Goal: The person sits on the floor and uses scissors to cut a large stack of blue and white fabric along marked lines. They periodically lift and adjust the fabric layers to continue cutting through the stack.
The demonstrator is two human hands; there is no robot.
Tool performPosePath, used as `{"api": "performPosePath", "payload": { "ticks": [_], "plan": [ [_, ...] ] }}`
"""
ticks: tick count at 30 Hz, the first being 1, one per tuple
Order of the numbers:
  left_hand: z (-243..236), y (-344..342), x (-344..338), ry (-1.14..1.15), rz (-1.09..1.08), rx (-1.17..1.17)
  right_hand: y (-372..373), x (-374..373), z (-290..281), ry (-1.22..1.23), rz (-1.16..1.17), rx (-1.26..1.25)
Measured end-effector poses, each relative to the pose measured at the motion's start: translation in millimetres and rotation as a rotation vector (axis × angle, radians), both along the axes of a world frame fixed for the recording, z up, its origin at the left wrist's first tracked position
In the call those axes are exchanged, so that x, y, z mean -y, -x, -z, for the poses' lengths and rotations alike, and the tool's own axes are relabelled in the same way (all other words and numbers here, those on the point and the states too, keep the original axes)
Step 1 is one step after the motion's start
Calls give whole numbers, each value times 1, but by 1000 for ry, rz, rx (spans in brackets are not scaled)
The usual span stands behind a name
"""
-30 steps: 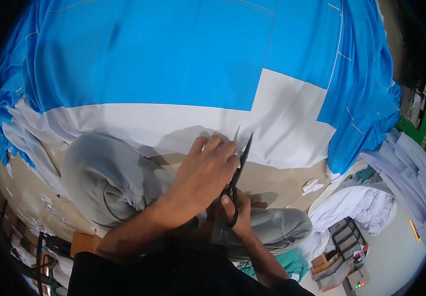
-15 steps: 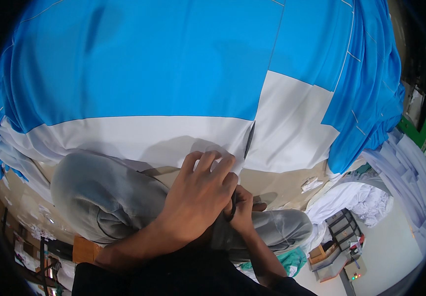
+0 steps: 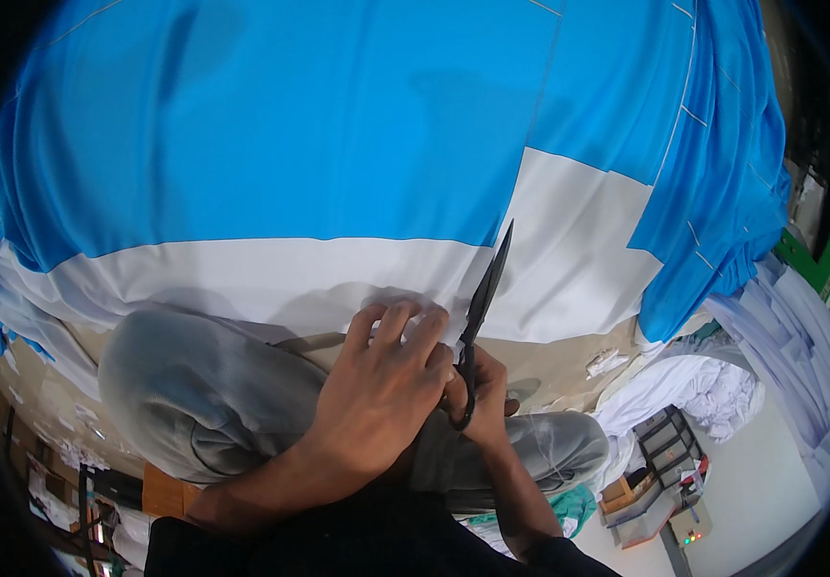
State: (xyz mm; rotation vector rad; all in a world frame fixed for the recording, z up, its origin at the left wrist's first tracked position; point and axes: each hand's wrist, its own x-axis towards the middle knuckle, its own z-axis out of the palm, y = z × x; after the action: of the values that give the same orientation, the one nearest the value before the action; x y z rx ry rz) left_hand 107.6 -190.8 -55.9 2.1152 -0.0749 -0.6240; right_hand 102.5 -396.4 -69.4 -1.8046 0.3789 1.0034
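A large cloth (image 3: 338,125), bright blue with a white border (image 3: 242,279) along its near side, spreads out in front of me. My right hand (image 3: 480,399) grips black scissors (image 3: 484,300) by the handles. Their blades point away from me, along the line where the long white border meets a white block (image 3: 569,231) on the right. Only a narrow blade shape shows, so how far the blades are apart is hard to tell. Just left of the scissors, my left hand (image 3: 386,375) curls its fingers over the near edge of the white border; its thumb is hidden.
My bent legs in grey trousers (image 3: 203,394) lie under the cloth's near edge, on a brown floor covering (image 3: 549,370). Bunched white fabric (image 3: 693,389) and a stack of pale cloth (image 3: 790,346) lie at right. A compartmented tray (image 3: 669,447) stands at lower right.
The scissors have come up and forward into fuller view, with their blades now over the cloth. My right hand has shifted slightly right, and the cloth sits a little nearer.
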Motion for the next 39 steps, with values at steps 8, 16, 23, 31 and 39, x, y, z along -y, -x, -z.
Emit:
{"api": "performPosePath", "payload": {
  "ticks": [8,16,23,31,39],
  "plan": [
    [2,-1,-2,-3,24,-8,-20,-10,-1,14,96,-153],
    [2,0,-1,-32,26,24,-42,-17,1,0,59,-37],
    [3,2,1,-45,6,63,-52,-25,-2,-26,103,-107],
    [3,2,2,-46,8,59,-71,-38,2,4,121,-99],
    [2,1,1,-53,13,64,-95,-48,1,-10,64,-39]
  ]
}}
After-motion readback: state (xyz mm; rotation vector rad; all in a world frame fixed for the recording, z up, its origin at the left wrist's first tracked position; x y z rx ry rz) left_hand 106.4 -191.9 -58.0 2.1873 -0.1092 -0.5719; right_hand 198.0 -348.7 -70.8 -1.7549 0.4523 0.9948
